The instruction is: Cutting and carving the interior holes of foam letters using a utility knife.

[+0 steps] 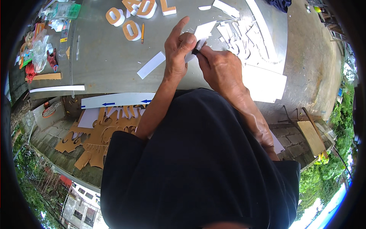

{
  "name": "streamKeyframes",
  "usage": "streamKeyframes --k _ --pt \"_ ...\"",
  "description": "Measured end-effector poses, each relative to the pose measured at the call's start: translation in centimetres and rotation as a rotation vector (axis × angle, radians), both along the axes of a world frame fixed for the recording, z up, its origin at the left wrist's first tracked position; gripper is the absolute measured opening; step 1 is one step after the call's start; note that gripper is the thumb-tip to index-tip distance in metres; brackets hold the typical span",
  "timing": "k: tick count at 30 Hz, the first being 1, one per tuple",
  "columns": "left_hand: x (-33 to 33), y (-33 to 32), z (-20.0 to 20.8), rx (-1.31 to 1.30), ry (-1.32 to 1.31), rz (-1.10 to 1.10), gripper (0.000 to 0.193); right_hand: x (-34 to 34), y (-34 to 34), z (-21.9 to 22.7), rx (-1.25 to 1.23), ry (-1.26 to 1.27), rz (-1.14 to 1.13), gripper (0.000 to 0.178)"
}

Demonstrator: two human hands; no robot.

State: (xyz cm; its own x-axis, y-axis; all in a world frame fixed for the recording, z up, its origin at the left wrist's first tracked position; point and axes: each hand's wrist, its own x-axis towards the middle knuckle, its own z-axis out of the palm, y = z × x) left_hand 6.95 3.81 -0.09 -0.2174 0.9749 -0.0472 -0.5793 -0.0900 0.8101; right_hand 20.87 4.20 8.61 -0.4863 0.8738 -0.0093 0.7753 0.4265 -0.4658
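Note:
Over the metal table, my left hand (177, 51) pinches a folded-looking white strip (206, 28) between thumb and fingers, with the index finger stretched out. My right hand (223, 63) is closed right beside it on a small black tool (196, 51). The tool's tip meets the white piece; its kind is mostly hidden by my fingers. A loose white rectangular strip (151, 65) lies left of my left wrist. Beyond it are several thick block letters with tan faces and white sides (132, 31), and a yellow pencil (142, 33).
White offcuts (238, 36) pile up right of my hands, near a white sheet (267, 82) at the edge. Bags, red cord (31, 72) and a pen (78, 47) lie at the left of the table (106, 68). Cut-out brown board (95, 143) rests below its near edge.

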Motion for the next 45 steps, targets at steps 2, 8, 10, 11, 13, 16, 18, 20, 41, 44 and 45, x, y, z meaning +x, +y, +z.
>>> streamKeyframes --k 2,8,10,11,13,16,18,20,41,44,45 --pt "0.0 0.1 -0.3 0.020 0.075 0.001 0.080 -0.6 -0.2 -0.9 0.054 0.010 -0.002 0.011" --pt "-1.1 -0.2 -0.2 -0.165 -0.036 0.043 0.062 2.7 -0.7 0.7 -0.051 -0.228 0.047 0.015" --pt "-2.4 0.1 0.9 -0.146 -0.113 0.023 0.059 4.7 -0.4 0.7 -0.064 -0.227 0.019 0.013" --pt "-2.7 0.2 1.1 -0.151 -0.141 -0.001 0.061 5.2 0.0 1.0 -0.102 -0.088 -0.090 0.016" --pt "-2.8 0.0 1.4 -0.149 -0.168 -0.024 0.062 6.0 1.2 1.8 -0.218 0.195 -0.279 0.024" --pt "-2.6 -0.4 2.1 -0.142 -0.188 -0.080 0.065 5.8 3.0 2.3 -0.291 0.448 -0.391 0.040" --pt "-2.5 -0.4 2.6 -0.150 -0.211 -0.164 0.067 5.1 3.9 2.2 -0.278 0.558 -0.390 0.045" --pt "-2.0 -0.5 3.5 -0.162 -0.208 -0.217 0.068 4.2 4.6 2.1 -0.255 0.602 -0.326 0.048" --pt "-0.4 -1.3 2.7 0.290 0.071 -0.275 0.087 3.8 4.0 -2.4 -0.986 1.517 -0.802 0.016" --pt "1.5 -0.5 3.2 0.340 0.277 -0.083 0.086 3.2 2.9 -2.6 -1.038 1.527 -0.812 0.015" --pt "1.6 0.0 3.3 0.379 0.247 -0.048 0.085 3.0 2.5 -2.6 -1.092 1.543 -0.803 0.015"
